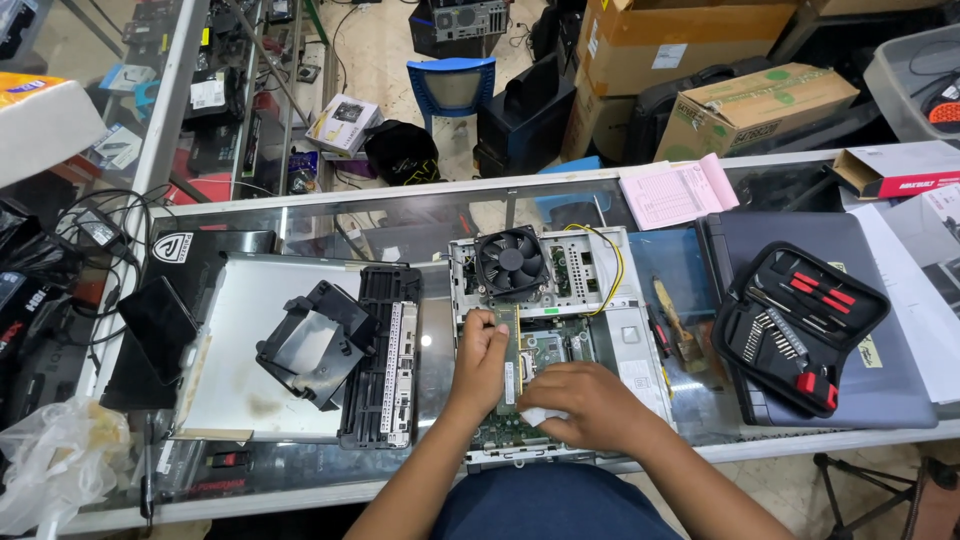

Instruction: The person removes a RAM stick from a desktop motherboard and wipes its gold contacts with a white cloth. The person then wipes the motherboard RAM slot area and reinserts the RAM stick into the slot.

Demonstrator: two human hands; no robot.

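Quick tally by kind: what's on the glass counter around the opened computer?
Opened small computer chassis: 1
Cooling fan: 1
Green memory module, held by left hand: 1
White wipe under right hand: 1
Black plastic shroud: 1
Screwdriver kit case: 1
Pink paper pad: 1
Brush: 1
Total: 8

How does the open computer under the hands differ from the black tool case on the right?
The open computer is a pale metal box with a black fan and green circuit board exposed; the tool case is soft, black, holding red-handled screwdrivers. Both hands, left and right, rest on the computer; the case lies untouched on a closed grey laptop. Both lie opened up.
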